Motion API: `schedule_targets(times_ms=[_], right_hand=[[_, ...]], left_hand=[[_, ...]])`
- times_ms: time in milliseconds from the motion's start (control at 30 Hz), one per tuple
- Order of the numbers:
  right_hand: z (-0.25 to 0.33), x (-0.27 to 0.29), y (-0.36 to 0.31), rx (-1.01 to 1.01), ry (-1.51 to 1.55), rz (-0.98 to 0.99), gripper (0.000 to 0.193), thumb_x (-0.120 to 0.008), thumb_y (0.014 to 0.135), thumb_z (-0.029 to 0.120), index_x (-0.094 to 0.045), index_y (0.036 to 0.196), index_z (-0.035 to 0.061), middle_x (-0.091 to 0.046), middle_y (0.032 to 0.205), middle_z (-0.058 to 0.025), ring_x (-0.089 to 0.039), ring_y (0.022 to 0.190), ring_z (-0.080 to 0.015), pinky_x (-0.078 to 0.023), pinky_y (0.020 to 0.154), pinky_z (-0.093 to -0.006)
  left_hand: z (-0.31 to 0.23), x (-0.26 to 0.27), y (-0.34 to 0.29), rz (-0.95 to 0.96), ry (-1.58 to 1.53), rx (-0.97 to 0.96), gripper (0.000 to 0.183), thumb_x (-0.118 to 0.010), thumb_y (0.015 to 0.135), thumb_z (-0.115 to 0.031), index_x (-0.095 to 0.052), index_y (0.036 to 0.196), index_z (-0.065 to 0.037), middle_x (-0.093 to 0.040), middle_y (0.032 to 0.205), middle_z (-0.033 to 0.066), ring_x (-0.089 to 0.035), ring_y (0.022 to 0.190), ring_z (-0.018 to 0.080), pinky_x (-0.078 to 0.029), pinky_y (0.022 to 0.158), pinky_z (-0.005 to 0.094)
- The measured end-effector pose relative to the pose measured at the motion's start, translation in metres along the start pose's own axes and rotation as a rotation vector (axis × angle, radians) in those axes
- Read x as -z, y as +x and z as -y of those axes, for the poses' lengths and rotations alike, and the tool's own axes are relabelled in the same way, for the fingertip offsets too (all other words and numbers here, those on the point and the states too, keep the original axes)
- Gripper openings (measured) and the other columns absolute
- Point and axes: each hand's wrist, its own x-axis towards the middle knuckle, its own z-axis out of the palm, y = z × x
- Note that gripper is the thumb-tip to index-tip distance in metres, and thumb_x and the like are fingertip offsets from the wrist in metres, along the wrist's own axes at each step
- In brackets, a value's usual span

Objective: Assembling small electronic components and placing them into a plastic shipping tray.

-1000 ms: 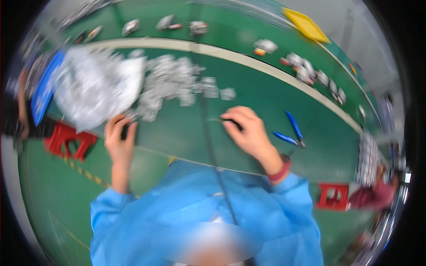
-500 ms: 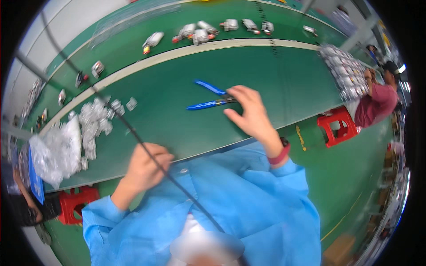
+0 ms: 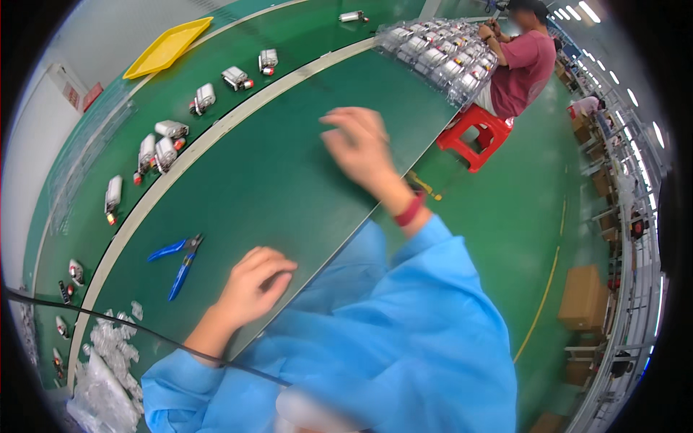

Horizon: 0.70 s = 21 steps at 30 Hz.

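Observation:
My left hand (image 3: 249, 289) rests on the green table (image 3: 289, 166) near its front edge, fingers curled loosely, nothing visible in it. Just left of it lie blue-handled pliers (image 3: 177, 260) with their handles spread. My right hand (image 3: 361, 148) hovers over the bare green surface farther along, blurred by motion, fingers spread and holding nothing. A red band sits on that wrist. Both arms wear light blue sleeves.
Small silver packs with red ends (image 3: 162, 148) lie along the belt beyond a white stripe. A yellow tray (image 3: 167, 47) sits at the far side. Clear plastic bags (image 3: 108, 361) pile at lower left. Another person (image 3: 520, 58) sits by a red stool (image 3: 476, 133) beside several silver packs (image 3: 433, 54).
The view has swung to the right along the table. My right hand has left the pliers and moved away over the bare table. The pliers now lie beside my left hand.

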Motion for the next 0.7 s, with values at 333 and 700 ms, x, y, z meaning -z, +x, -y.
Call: schedule_targets(times_ms=[333, 700], right_hand=[[-0.289, 0.152, -0.018, -1.052, 0.333, -0.664, 0.029, -0.061, 0.086, 0.026, -0.061, 0.104, 0.0031, -0.061, 0.08, -0.002, -0.051, 0.06, -0.0089, -0.041, 0.05, -0.0235], [-0.319, 0.152, 0.027, -1.298, 0.266, -0.413, 0.066, -0.067, 0.079, 0.041, -0.04, 0.13, 0.0084, -0.05, 0.093, -0.0055, -0.05, 0.074, -0.0178, -0.042, 0.057, -0.0333]], left_hand=[[-0.002, 0.004, 0.017, 0.029, -0.075, 0.149, 0.014, -0.068, 0.072, 0.0, -0.068, 0.083, -0.007, -0.062, 0.08, 0.0074, -0.059, 0.073, 0.0237, -0.047, 0.064, 0.032], [-0.004, -0.007, 0.029, -0.035, -0.025, 0.214, 0.012, -0.067, 0.07, 0.002, -0.067, 0.08, -0.005, -0.062, 0.076, 0.0087, -0.059, 0.069, 0.0245, -0.047, 0.061, 0.0312]])
